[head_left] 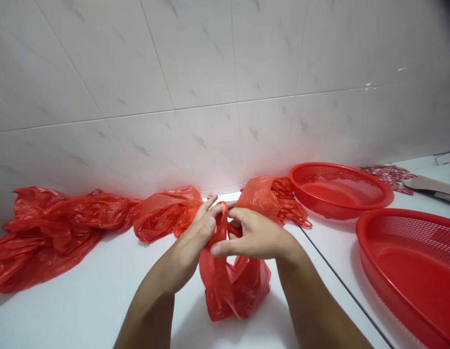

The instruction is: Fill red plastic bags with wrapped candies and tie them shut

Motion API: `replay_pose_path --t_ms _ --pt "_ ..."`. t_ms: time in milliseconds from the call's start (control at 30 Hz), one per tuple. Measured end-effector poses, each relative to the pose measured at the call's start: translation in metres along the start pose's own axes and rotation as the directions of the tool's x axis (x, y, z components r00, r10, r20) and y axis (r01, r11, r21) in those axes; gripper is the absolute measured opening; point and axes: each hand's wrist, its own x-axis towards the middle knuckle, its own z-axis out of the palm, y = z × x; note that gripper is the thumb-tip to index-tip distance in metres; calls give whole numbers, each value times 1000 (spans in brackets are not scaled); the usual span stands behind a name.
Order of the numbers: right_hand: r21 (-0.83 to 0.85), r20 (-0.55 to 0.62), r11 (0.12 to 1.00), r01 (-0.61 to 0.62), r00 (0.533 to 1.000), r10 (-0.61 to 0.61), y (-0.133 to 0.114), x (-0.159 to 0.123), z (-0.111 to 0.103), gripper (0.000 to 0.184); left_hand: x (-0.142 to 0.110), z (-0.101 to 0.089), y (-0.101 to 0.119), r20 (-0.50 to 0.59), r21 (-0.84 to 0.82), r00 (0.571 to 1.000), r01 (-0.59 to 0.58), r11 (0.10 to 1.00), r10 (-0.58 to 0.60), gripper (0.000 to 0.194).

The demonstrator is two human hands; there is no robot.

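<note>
A thin red plastic bag (239, 291) hangs low over the white table, its handle strip raised between my hands. My left hand (199, 232) grips the strip from the left, thumb up, with one finger stretched away toward the wall. From the right, my right hand (254, 232) has its thumb and fingers curled around the same handle part. Some fingertips are hidden behind the plastic. Just beyond my hands, a crumpled red bag (166, 213) lies on the left and a bundle of red bags (268, 196) on the right.
A larger heap of red bags (54, 232) spreads along the left. Two red plastic baskets (333, 213) (366, 257) stand at the right, near a patterned red cloth (388, 174). Behind the white table (101, 300) rises a tiled wall (203, 63). A seam crosses the tabletop at right.
</note>
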Motion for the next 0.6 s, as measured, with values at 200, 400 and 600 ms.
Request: replay_pose_path --t_ms 200,400,600 --pt "65 -40 998 24 999 -22 3 10 12 35 -4 4 -2 -77 -10 997 -10 1000 9 62" --pt "77 -7 997 29 1000 -28 9 12 10 28 -7 5 5 -62 -55 997 -39 998 36 61" --pt "146 46 989 -22 999 15 14 10 1 32 1 -7 14 -76 -141 997 -42 989 32 63"
